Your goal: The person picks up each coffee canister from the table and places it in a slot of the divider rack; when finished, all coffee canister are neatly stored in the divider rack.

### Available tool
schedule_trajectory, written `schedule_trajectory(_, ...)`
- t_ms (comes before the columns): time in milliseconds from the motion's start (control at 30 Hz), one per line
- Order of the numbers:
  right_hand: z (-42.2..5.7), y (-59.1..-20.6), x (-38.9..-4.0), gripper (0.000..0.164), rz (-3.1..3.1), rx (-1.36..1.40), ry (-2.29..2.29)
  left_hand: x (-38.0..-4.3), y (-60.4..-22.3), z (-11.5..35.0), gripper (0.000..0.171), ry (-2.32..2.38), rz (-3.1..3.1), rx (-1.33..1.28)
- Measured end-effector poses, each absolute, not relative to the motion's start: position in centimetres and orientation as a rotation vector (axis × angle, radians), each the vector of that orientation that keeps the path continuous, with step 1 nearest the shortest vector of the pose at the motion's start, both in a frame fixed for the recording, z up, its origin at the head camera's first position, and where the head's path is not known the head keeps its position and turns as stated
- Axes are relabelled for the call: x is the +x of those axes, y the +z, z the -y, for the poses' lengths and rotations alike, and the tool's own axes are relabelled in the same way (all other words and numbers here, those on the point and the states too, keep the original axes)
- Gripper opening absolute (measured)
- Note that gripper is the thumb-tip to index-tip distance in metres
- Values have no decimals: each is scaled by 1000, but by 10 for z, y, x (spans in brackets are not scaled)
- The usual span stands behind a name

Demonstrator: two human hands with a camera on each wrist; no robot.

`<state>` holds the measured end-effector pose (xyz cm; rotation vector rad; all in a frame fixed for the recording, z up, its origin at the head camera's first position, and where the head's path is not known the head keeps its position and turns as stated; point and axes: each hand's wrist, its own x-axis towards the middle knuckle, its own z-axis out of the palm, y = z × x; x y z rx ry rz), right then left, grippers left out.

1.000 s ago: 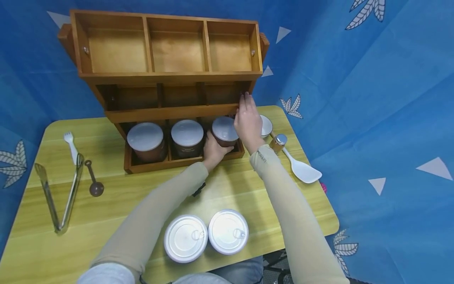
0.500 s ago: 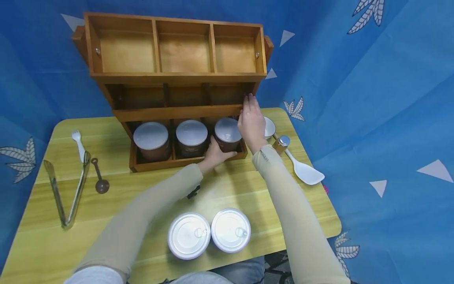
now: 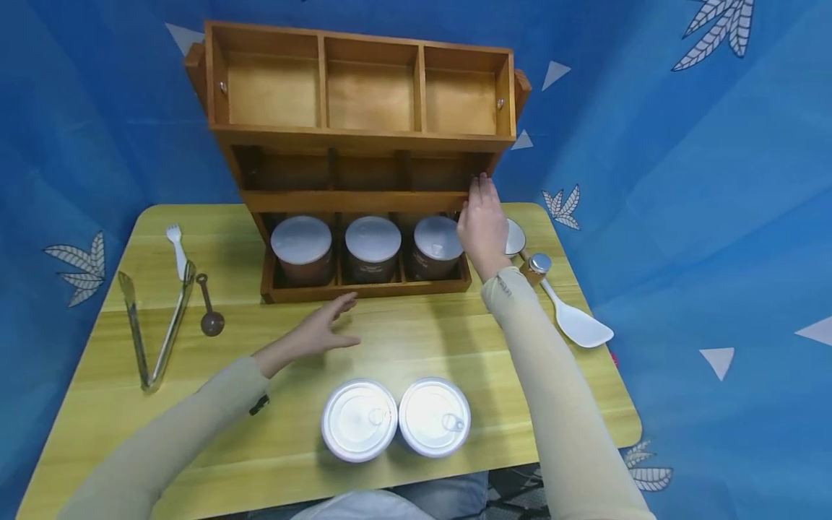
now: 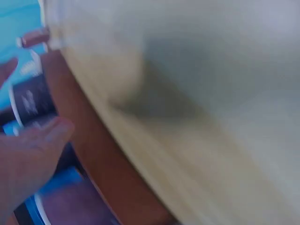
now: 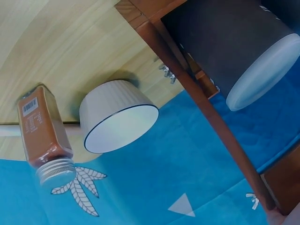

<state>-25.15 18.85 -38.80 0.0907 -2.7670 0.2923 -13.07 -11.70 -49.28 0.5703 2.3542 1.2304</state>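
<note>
My left hand (image 3: 315, 332), fingers spread and holding nothing, is over the table in front of a three-tier wooden rack (image 3: 364, 290). In the left wrist view its blurred thumb (image 4: 56, 133) appears before the rack's bottom edge. My right hand (image 3: 484, 227) rests with straight fingers at the right end of the rack's middle tier; its grip underneath is hidden. Three dark canisters with pale lids stand in the bottom tier, one per compartment: a left canister (image 3: 302, 249), a middle canister (image 3: 373, 248) and a right canister (image 3: 434, 249).
Two white-lidded cans, a left can (image 3: 360, 420) and a right can (image 3: 434, 417), stand near the front edge. Tongs (image 3: 156, 332), a fork (image 3: 177, 253) and a brown scoop (image 3: 211, 321) lie left. Rightward are a bowl (image 5: 119, 117), spice bottle (image 5: 44, 129) and white spatula (image 3: 581, 326).
My left hand has let go of the right canister and drawn back left and toward me. That canister now sits in the right compartment. My right hand stays at the rack; the head view has shifted.
</note>
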Motion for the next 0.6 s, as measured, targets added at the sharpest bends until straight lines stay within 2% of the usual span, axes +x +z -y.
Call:
schedule_trajectory(100,-188,-390,-252,50,2762,93,302,-102,-505,152,99,1150,-2372,609)
schedule_trajectory(233,-192,-388,-251,50,2766,88,296,-62,-523,168,113,1127,-2280,652)
schedule_trajectory(400,-191,-386,-252,50,2762,89,291,-26,-538,155,125,1252,-2138,654)
schedule_trajectory(600,-188,-387,-252,51,2791,81,295,-7,-551,134,119,1547,-1986,766)
